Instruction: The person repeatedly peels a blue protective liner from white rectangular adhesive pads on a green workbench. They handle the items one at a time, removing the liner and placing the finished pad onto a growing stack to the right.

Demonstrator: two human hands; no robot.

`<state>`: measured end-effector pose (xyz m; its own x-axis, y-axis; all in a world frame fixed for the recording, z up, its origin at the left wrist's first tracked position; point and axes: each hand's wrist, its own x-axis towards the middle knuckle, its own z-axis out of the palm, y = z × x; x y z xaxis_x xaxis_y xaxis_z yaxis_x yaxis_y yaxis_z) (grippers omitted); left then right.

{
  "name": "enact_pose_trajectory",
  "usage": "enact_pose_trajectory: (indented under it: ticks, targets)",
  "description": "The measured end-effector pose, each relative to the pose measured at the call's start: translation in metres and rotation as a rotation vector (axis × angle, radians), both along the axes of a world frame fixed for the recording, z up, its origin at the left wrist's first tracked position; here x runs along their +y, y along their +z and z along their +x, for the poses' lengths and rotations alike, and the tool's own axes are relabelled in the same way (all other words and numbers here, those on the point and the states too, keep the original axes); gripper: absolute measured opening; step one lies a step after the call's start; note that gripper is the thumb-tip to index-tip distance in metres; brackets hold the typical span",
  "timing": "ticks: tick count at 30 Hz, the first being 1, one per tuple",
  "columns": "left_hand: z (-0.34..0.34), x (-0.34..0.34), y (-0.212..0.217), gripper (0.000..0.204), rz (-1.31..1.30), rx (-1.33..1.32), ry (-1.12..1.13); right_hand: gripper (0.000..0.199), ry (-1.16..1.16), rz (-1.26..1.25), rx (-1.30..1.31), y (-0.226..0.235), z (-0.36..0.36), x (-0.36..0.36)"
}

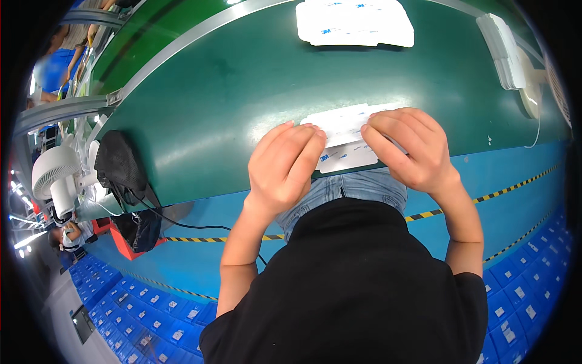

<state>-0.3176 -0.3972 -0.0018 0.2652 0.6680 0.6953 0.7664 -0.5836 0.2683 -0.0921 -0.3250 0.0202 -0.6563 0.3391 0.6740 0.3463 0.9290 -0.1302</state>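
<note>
Close to the near edge of the green bench, both my hands are closed on a white sheet (342,126), thin and flat with stepped edges. My left hand (285,162) pinches its left end with bent fingers, the thumb hidden. At the opposite end, my right hand (413,145) grips it between thumb and fingers. Beneath its near edge shows a second white piece with blue print (350,159), reaching toward the bench edge; whether the two are joined I cannot tell. Farther back lies a pile of similar white sheets (357,25) with blue print.
A stack of white pieces (501,51) stands at the far right beside a pale fan (531,88). On the left are a white fan (56,171), a black mesh bag (120,161) and a dark cable (188,225). Blue bins (157,321) line the floor behind me.
</note>
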Motion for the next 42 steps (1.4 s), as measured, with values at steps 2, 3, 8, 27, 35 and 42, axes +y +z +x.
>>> enact_pose_trajectory:
  ticks: [2,3,8,27,35,42]
  targets:
    - [-0.003,-0.001,0.000,0.027,-0.010,0.005,-0.014,0.023,0.021,-0.019,-0.005,0.000,0.000,0.000]
    - [-0.003,-0.001,-0.001,0.027,-0.014,0.007,-0.022,0.023,0.031,-0.027,-0.009,0.001,0.000,0.000]
    - [-0.005,-0.009,-0.007,0.032,-0.156,0.104,0.006,0.022,0.035,-0.123,-0.106,-0.012,0.006,-0.009]
    - [-0.005,-0.010,-0.003,0.043,-0.454,0.159,0.026,0.010,-0.090,-0.350,-0.103,-0.029,-0.033,0.058]
    - [-0.002,-0.010,0.001,0.056,-0.572,-0.572,0.102,0.004,-0.003,-0.716,-0.084,-0.011,-0.030,0.055]
    - [0.002,-0.008,0.012,0.043,-0.951,-1.147,-0.086,0.006,0.139,-0.738,0.023,0.000,-0.030,0.047]
